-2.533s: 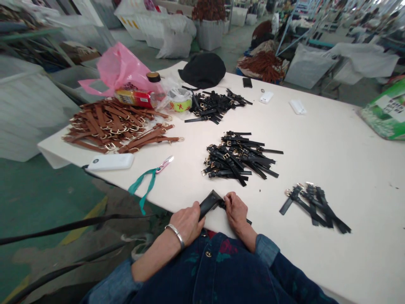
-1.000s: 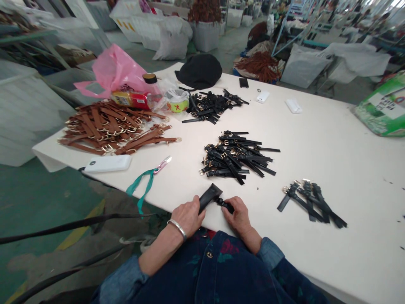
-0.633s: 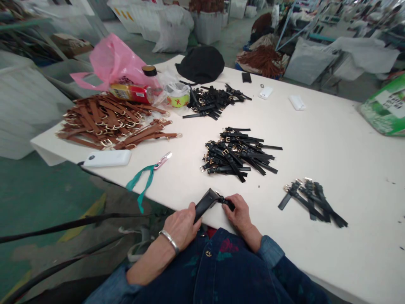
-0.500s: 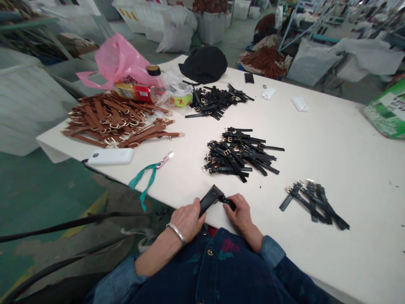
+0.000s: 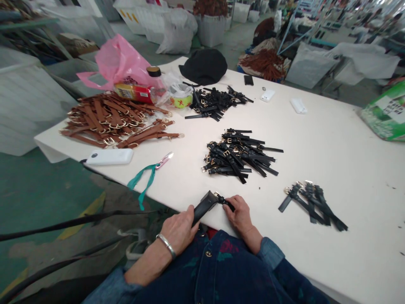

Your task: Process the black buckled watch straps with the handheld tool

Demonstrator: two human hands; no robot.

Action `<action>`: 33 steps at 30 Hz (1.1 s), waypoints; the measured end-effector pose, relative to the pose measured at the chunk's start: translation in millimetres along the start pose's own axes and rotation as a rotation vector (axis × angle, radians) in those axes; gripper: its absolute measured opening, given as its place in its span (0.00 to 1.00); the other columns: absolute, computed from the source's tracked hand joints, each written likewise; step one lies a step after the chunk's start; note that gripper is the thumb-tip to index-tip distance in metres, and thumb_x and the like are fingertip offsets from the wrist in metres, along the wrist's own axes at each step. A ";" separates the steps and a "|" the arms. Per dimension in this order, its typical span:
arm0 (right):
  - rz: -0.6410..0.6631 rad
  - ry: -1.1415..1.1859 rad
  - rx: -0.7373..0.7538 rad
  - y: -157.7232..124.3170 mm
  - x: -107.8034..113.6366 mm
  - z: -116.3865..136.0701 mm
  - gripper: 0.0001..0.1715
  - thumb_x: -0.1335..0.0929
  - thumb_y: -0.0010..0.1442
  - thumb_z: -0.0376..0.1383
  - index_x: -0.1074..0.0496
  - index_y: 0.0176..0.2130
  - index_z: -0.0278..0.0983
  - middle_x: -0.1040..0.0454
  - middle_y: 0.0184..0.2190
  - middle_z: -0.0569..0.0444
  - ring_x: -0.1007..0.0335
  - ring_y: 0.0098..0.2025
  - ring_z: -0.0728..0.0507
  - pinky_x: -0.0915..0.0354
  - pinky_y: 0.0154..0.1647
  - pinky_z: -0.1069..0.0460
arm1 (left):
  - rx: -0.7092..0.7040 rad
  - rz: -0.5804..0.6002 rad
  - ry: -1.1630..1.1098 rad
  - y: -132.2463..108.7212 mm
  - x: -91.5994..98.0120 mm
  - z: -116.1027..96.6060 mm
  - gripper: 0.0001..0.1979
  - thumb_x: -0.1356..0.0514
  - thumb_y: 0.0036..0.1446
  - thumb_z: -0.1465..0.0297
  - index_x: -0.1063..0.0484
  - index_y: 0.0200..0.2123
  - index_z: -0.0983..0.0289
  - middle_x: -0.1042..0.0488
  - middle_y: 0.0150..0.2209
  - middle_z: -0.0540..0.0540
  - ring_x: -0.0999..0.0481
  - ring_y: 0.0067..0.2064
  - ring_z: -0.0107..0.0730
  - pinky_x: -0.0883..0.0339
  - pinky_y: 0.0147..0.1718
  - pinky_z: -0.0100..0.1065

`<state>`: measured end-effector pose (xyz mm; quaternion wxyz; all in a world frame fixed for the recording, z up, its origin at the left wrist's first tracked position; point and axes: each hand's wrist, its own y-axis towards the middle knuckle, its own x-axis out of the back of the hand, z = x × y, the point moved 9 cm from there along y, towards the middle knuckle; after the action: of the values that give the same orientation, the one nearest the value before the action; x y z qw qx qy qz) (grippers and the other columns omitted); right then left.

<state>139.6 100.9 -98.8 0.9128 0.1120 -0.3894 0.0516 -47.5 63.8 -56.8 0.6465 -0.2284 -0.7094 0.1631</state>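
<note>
Black watch strap (image 5: pixel 203 206) gripped between fingers of left hand (image 5: pixel 179 231) and right hand (image 5: pixel 242 217) at white factory table (image 5: pixel 357 185).

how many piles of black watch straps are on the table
3: a far pile near the black cap, a middle pile, and a right-hand pile on the white table. One more strap sits apart, between the left hand and right hand.

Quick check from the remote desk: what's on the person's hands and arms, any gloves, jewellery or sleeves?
The left hand and right hand are bare, with no gloves. A silver bangle circles the left wrist. The pale blue denim sleeves end in cuffs, and the left forearm shows bare above its cuff. Over them is a dark navy garment printed with red and green flowers.
</note>
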 end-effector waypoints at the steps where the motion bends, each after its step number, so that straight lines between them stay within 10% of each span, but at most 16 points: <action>1: 0.009 -0.003 0.004 0.6 0.1 0.6 0.09 0.36 0.56 0.36 0.29 0.38 0.39 0.32 0.30 0.51 0.37 0.35 0.44 0.39 0.37 0.50 | -0.010 0.002 -0.001 -0.4 -0.1 1.3 0.16 0.54 0.57 0.61 0.41 0.45 0.63 0.26 0.36 0.59 0.25 0.38 0.43 0.35 0.34 0.38; 15: 0.243 -0.161 0.212 16.4 12.6 -2.6 0.12 0.34 0.55 0.34 0.29 0.41 0.43 0.30 0.35 0.52 0.38 0.39 0.43 0.44 0.37 0.48 | -0.158 0.009 0.121 5.7 32.2 -4.9 0.14 0.50 0.54 0.65 0.40 0.45 0.58 0.29 0.38 0.57 0.27 0.37 0.45 0.36 0.33 0.41; 23: 0.186 -0.022 0.159 13.8 7.9 -16.2 0.13 0.36 0.57 0.35 0.29 0.44 0.42 0.31 0.36 0.51 0.39 0.40 0.43 0.43 0.40 0.47 | -0.222 0.031 0.179 12.4 25.5 -44.1 0.11 0.49 0.53 0.70 0.40 0.42 0.61 0.30 0.34 0.57 0.26 0.34 0.45 0.34 0.30 0.42; 33: 0.172 -0.002 0.162 12.3 6.6 -16.4 0.12 0.36 0.59 0.36 0.29 0.43 0.41 0.31 0.36 0.51 0.40 0.40 0.43 0.44 0.40 0.47 | -0.203 0.073 0.246 5.9 26.4 -36.2 0.11 0.51 0.54 0.68 0.40 0.42 0.62 0.29 0.33 0.57 0.25 0.33 0.46 0.33 0.29 0.42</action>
<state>153.4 116.8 -103.0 0.8926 0.1518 -0.3930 0.1608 -12.5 80.6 -33.7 0.6957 -0.3365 -0.6290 0.0851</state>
